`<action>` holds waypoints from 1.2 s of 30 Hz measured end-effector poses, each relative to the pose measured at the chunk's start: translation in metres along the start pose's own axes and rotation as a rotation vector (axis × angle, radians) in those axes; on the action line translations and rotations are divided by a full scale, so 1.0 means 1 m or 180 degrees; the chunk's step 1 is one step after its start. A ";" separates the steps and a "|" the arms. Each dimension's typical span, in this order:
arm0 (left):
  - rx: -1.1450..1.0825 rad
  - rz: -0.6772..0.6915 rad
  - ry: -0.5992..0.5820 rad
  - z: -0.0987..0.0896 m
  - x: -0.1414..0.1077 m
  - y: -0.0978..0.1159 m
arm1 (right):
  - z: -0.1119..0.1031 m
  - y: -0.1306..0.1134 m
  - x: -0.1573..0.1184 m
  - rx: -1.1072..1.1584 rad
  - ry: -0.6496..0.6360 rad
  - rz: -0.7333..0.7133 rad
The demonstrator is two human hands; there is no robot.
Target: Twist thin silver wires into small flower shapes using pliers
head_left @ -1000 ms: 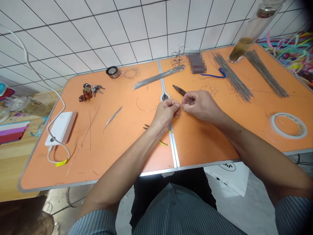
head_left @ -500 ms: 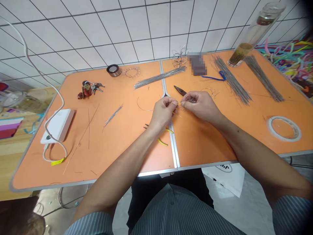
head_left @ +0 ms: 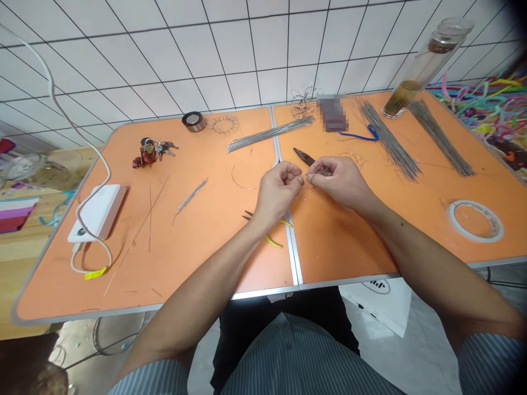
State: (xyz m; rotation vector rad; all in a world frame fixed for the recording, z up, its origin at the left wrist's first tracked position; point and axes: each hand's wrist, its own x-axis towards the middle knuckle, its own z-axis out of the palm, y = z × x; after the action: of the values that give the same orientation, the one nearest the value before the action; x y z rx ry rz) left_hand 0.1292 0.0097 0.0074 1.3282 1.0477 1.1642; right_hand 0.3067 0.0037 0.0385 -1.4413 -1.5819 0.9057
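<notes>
Close together over the table's middle seam, both hands work on thin wire. My left hand (head_left: pixel 280 189) is closed in a pinch, its fingertips meeting those of the other hand on a fine wire. Between thumb and fingers, my right hand (head_left: pixel 340 178) grips a small tangle of bent wire (head_left: pixel 324 171). Exactly how the strands join is too fine to tell. Under my left wrist lie small pliers with yellow handles (head_left: pixel 274 241), partly hidden. Dark-jawed pliers (head_left: pixel 303 156) lie just beyond my right hand, which covers part of them.
Wire bundles (head_left: pixel 269 134) (head_left: pixel 391 140) (head_left: pixel 441 137) lie toward the back. A tall glass bottle (head_left: pixel 426 68) stands at the back right. White tape (head_left: pixel 453 219), black tape (head_left: pixel 193 122), keys (head_left: pixel 160 148), a white power bank (head_left: pixel 99 211) with cable, and loose wires (head_left: pixel 191 196) are on the orange table.
My hands have come slightly closer together, and the left fingers have shifted on the wire. The wire end that stuck out below them shows less. The view has tilted slightly.
</notes>
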 end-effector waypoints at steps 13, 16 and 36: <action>0.2133 0.1641 0.0234 -0.004 -0.002 -0.014 | 0.005 0.006 -0.001 0.0000 -0.0023 -0.0135; 0.2774 0.1897 0.0217 -0.006 -0.001 -0.023 | 0.007 0.005 -0.001 -0.0026 0.0014 -0.0129; 0.1437 0.0809 0.0577 -0.016 0.006 -0.004 | 0.023 0.004 -0.008 -0.0392 0.0108 -0.0001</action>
State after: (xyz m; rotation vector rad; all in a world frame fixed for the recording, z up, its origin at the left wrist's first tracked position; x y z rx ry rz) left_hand 0.1143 0.0188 0.0035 1.7726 1.3580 1.3015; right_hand 0.2879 -0.0036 0.0245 -1.5334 -1.6371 0.7911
